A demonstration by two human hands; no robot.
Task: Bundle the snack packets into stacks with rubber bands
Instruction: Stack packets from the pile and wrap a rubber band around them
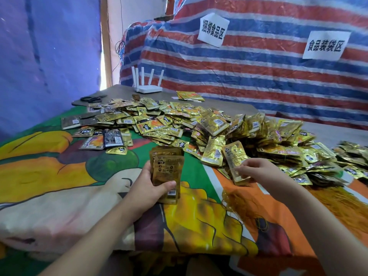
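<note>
Left hand [153, 188] clamps thin stack of gold foil snack packets [167, 172], thumb across face. Right hand [256, 168] pinches single gold packet [237, 162] at edge of big packet heap [249, 136]. Packets likely light, slick, floppy: grip mid-stack. Loose yellow rubber bands [245, 204] just below right hand.

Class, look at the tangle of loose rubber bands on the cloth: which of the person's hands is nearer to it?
The right hand. It holds a packet just above the rubber bands, which lie directly below it. The left hand, gripping a stack of packets, sits further off to their left.
</note>
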